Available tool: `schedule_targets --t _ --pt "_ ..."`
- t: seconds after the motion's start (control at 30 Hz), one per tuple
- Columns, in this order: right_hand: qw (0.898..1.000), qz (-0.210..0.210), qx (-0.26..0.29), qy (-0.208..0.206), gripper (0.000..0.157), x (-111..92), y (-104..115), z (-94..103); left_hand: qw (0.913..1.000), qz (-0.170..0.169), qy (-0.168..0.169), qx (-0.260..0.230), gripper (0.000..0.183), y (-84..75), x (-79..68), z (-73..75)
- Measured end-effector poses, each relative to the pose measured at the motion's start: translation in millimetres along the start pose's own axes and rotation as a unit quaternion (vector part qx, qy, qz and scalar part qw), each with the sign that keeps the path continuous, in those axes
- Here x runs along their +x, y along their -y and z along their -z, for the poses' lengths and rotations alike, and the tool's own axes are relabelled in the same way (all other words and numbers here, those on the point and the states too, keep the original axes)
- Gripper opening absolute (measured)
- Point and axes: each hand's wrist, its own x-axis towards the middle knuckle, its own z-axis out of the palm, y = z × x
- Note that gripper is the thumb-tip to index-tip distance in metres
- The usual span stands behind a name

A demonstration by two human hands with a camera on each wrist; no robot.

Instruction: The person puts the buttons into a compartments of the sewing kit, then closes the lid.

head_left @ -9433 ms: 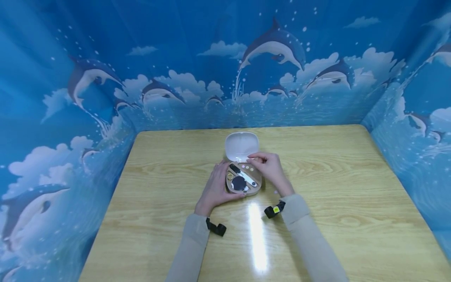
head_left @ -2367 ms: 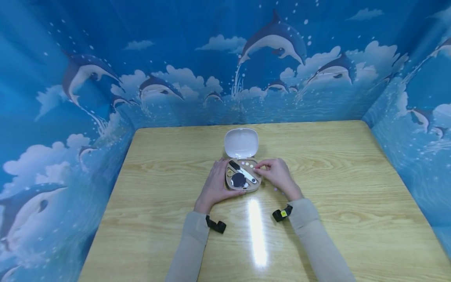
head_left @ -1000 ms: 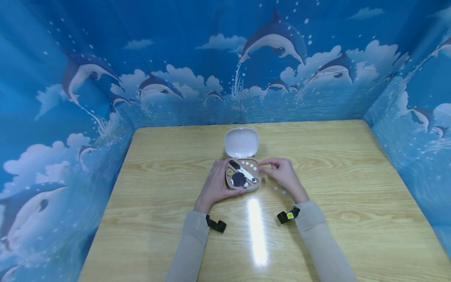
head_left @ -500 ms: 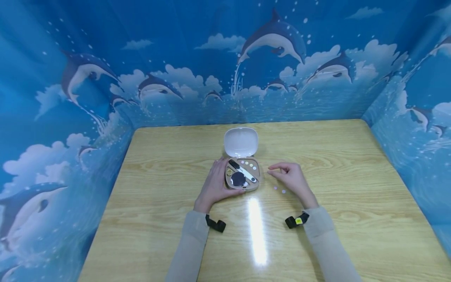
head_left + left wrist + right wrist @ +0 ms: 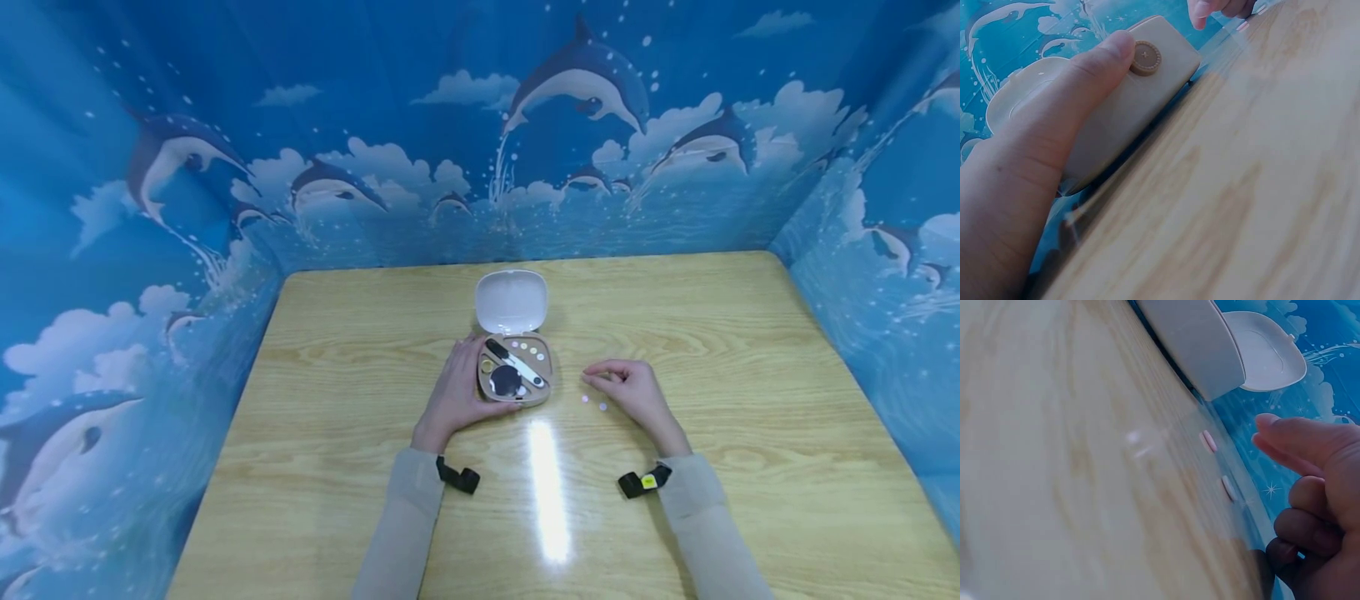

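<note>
A small beige sewing case (image 5: 546, 385) stands on the table, its white lid (image 5: 513, 302) raised at the back. Inside lie a black-and-white tool (image 5: 521, 367), a dark round disc (image 5: 506, 380), a gold-coloured ring (image 5: 488, 365) and several small buttons (image 5: 532, 350). My left hand (image 5: 453, 396) grips the case from the left, thumb along its front beside a round brown catch (image 5: 1146, 57). To the right of the case, my right hand (image 5: 633, 392) hovers with thumb and forefinger close together, nothing visible between them. Below its fingertips a pink button (image 5: 1209, 441) and a paler button (image 5: 1228, 488) rest on the table.
The wood-grain table (image 5: 360, 350) extends around the case. A blue dolphin-print curtain (image 5: 420, 192) stands behind it and along both sides. A bright light reflection (image 5: 550, 492) falls on the tabletop in front of the case.
My right hand has drawn back from the case to the right and toward me, leaving one more button in the compartment. The left hand keeps its hold.
</note>
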Motion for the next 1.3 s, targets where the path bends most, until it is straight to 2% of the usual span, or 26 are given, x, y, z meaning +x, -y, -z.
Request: schedule_targets --t 0.3,0.87,1.13,1.3 --pt "1.000 -0.007 -0.013 -0.003 0.018 -8.3 -4.5 -0.2 1.0000 -0.001 0.002 0.002 0.126 1.0 -0.4 -1.1" --pt "1.000 0.008 -0.029 0.000 0.016 -24.7 -6.2 6.8 1.0000 -0.003 -0.002 -0.007 0.125 1.1 2.1 -1.2" --pt "0.999 0.008 -0.037 0.017 0.024 -29.6 -13.2 10.3 1.0000 0.000 0.003 -0.002 0.125 0.5 1.6 -0.7" --pt "0.997 0.021 -0.071 0.020 0.026 -31.7 -13.9 13.4 1.0000 -0.002 0.000 -0.001 0.125 1.2 1.2 -0.4"
